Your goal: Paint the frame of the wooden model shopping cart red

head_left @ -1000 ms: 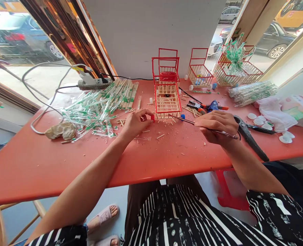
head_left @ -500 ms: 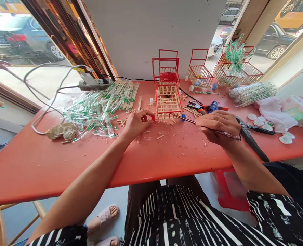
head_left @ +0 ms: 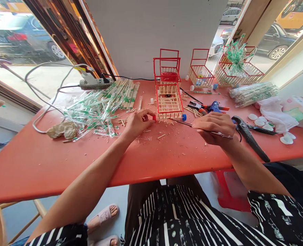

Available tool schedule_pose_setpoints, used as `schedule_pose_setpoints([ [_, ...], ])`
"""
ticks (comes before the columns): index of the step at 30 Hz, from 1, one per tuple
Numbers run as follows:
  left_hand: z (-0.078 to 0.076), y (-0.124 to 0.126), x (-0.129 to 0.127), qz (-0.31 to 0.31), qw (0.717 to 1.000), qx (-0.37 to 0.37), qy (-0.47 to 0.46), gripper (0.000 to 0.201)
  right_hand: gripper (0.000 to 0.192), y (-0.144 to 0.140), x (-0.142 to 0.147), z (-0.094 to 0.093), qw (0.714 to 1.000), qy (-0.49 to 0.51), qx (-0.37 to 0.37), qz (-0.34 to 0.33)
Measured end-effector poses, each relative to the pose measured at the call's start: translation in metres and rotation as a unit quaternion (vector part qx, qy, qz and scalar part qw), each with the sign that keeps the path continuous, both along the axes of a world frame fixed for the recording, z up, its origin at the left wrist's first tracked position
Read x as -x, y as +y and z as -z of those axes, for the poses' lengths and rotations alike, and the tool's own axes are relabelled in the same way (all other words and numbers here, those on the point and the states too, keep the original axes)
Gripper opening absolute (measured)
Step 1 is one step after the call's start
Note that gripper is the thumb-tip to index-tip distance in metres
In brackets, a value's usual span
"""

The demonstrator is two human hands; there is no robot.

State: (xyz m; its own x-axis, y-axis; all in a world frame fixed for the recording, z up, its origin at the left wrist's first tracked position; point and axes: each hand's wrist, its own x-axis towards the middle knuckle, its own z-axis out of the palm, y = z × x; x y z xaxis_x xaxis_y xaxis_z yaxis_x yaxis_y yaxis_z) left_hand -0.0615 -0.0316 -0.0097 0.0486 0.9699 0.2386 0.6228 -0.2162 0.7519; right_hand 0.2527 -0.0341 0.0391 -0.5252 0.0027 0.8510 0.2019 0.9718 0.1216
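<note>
My left hand (head_left: 136, 123) rests on the red table (head_left: 95, 160) and pinches a small red cap (head_left: 154, 118) between thumb and fingers, just left of a red and wood stick basket (head_left: 169, 99). My right hand (head_left: 214, 127) grips a thin dark tool (head_left: 184, 123) like a pen, its tip pointing left toward the basket's front edge. A small blue cap (head_left: 184, 117) lies just beyond the tool's tip.
Wrapped chopsticks (head_left: 100, 104) pile up at the left beside a power strip (head_left: 95, 82) and cables. Further stick baskets (head_left: 201, 73) stand at the back right. A glue gun (head_left: 249, 136), pliers (head_left: 208, 106), white discs (head_left: 259, 121) and a cloth (head_left: 274, 111) lie at the right.
My right hand has shifted a little to the left with the thin tool, bringing its tip nearer the table. My left hand has stayed put on the red cap.
</note>
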Motion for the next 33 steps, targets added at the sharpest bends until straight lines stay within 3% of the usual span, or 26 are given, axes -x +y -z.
schedule_pose_setpoints([
  [4,-0.0003,-0.0003,-0.0009,0.003,1.000,-0.001,-0.004,0.024,0.003,0.0007,0.0019,0.0045,0.999,-0.044,0.000,0.012],
  [8,-0.0007,-0.0009,-0.0019,0.003,1.000,0.002,-0.013,0.023,0.005,0.0004,0.0012,0.0050,0.999,-0.010,-0.011,0.033],
  [13,-0.0002,-0.0009,-0.0023,0.006,1.000,-0.001,-0.020,0.023,0.004,0.0000,0.0014,0.0038,1.000,0.020,-0.014,0.010],
  [19,0.0011,0.0001,-0.0021,0.003,1.000,-0.003,-0.014,0.020,0.007,0.0007,0.0014,0.0056,0.999,-0.036,0.006,0.012],
  [33,0.0029,0.0016,-0.0016,0.002,1.000,-0.003,-0.017,0.023,0.005,-0.0011,0.0029,-0.0006,0.999,0.031,-0.027,0.003],
])
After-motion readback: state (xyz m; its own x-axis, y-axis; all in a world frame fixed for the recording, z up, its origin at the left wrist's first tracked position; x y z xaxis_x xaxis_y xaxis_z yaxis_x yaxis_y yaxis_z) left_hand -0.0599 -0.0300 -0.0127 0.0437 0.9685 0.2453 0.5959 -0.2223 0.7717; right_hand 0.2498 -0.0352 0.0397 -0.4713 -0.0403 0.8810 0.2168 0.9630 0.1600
